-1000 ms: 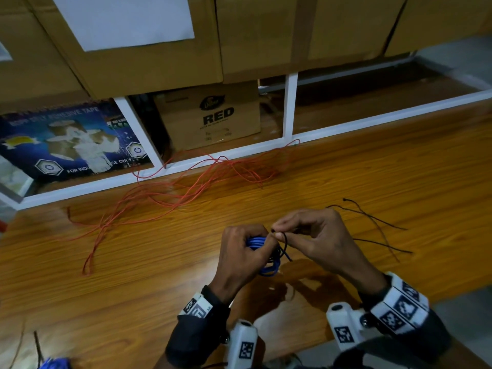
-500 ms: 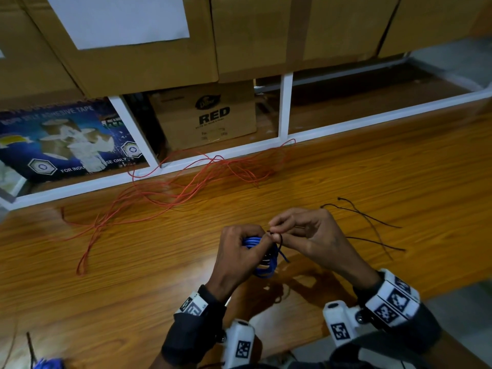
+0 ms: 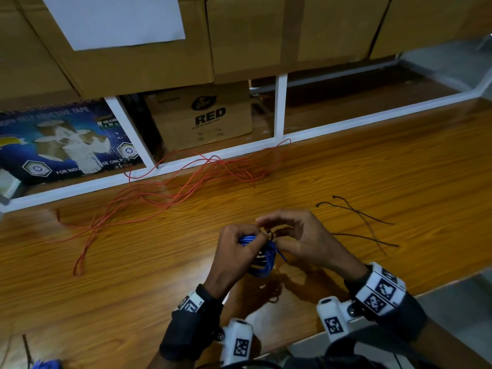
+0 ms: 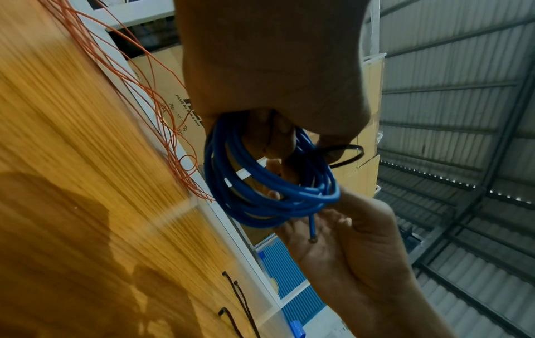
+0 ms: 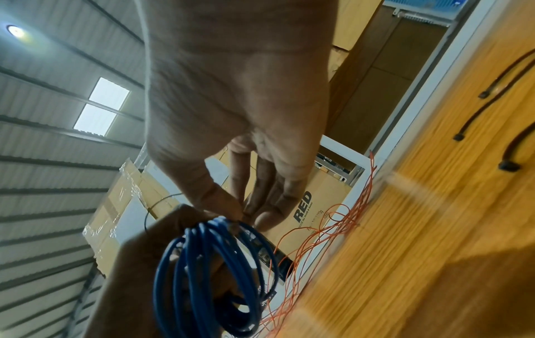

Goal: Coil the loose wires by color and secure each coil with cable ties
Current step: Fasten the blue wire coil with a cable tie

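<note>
Wooden table [image 3: 372, 166] across the whole lower view, glossy orange-brown grain. Behind it, white shelf frame [image 3: 281, 107] with cardboard boxes [image 3: 149, 59] stacked above, a smaller carton printed RED [image 3: 205, 117] in the middle bay, a blue adhesive-tape box [image 3: 58, 145] to the left.

Loose red wire [image 3: 170, 190] sprawled in long tangled loops over the far left of the table, up against the frame's bottom rail. Spare black cable ties [image 3: 364, 225] lying flat, to the right of the hands and apart from them.

Above the table's near edge, at centre: blue wire coil [image 3: 262, 259], several turns gathered, gripped in the left hand [image 3: 237, 254] with fingers curled round the upper part of the bundle; one free blue end [image 4: 312, 228] poking out below, seen from the left wrist. A black cable tie [image 4: 347, 155] looped at the top of the coil, open loop showing beside the left fingers.

Right hand [image 3: 303, 238] just beside the left, thumb and forefinger [image 5: 222, 201] pinched together at the coil's top where the tie sits; remaining fingers loosely extended.
</note>
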Available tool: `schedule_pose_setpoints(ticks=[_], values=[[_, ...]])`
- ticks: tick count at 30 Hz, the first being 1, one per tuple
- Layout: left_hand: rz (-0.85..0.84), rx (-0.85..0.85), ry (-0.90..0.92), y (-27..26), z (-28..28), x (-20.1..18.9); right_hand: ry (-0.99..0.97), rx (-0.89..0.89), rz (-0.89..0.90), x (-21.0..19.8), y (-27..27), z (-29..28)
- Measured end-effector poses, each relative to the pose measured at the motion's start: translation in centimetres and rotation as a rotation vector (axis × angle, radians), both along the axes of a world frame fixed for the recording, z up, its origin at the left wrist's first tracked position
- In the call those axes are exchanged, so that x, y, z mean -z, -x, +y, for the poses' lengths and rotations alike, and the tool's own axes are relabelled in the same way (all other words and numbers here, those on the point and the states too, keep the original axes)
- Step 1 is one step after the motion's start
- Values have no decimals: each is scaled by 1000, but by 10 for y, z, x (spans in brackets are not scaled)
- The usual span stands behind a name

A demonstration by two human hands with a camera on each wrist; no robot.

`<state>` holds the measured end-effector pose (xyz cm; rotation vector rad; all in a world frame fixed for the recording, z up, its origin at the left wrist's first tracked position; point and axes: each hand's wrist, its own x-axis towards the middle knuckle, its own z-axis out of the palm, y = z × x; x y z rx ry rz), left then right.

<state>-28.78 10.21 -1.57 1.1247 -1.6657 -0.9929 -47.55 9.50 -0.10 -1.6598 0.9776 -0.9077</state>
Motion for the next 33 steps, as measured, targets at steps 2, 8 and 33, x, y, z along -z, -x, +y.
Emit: schedule_pose_setpoints(ticks=[2, 8, 33], values=[[29, 9, -20, -1, 1, -1, 18, 7, 14, 1, -1, 0], [128, 37, -87, -2, 5, 0, 206, 120, 151, 5, -1, 4], [185, -98, -115, 4, 19, -4, -461, 253, -256, 1, -22, 8]])
